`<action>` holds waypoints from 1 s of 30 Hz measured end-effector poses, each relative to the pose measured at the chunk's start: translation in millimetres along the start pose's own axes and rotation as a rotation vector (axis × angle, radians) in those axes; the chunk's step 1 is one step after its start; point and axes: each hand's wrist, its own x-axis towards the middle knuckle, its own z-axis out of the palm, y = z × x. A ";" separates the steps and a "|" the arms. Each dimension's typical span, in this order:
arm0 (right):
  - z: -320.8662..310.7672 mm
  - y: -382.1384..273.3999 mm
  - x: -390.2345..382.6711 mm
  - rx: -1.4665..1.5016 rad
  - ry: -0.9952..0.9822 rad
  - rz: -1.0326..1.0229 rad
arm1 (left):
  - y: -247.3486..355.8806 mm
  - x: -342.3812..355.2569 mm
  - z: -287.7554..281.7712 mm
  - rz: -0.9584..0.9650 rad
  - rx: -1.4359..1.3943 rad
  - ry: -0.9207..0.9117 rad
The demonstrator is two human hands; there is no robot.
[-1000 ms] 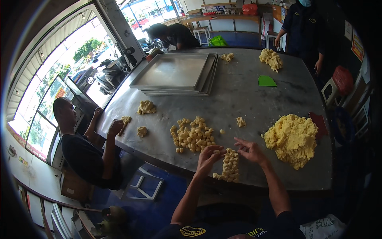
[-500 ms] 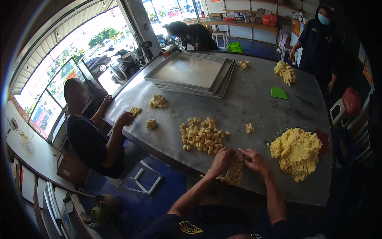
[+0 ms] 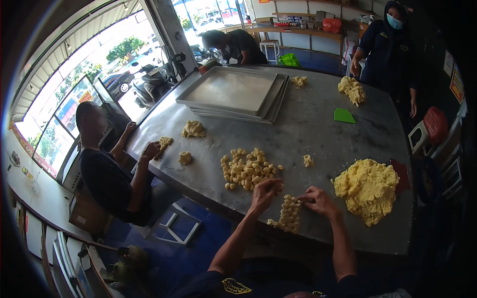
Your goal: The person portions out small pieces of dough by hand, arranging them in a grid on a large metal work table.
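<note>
My left hand [image 3: 267, 194] is raised just above the table, near the right edge of a pile of small dough balls [image 3: 247, 171]. Its fingertips are pinched together; anything between them is too small to make out. Close to the table's front edge lies a packed patch of small dough pieces [image 3: 289, 216]. My right hand [image 3: 320, 202] reaches in from the right with its fingers apart, fingertips at the patch's upper right corner. Right of that hand sits a large crumbly mound of yellow dough [image 3: 366, 191]. A small dough lump [image 3: 308, 161] rests beyond my hands.
Stacked metal trays [image 3: 228, 89] stand at the table's far side. A green scraper [image 3: 344, 115] and a dough lump [image 3: 352, 91] lie at the far right. At the left a person [image 3: 117, 174] handles dough; another person [image 3: 390, 54] stands far right, and one [image 3: 236, 47] bends behind the trays.
My left hand has moved left and up, away from the packed dough pieces, uncovering more of them. My right hand stays beside them, its fingers more bent. The view has shifted slightly.
</note>
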 end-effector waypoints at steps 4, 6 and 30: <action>-1.2 9.1 0.1 0.056 0.039 -0.104 | -0.9 -4.6 1.7 -0.029 -0.204 0.007; 0.4 4.4 0.9 0.103 -0.006 -0.076 | -6.6 -6.4 3.6 0.004 -0.164 -0.014; 11.6 23.7 22.9 0.852 0.282 0.058 | 12.3 -7.6 -23.3 -0.079 -0.576 0.007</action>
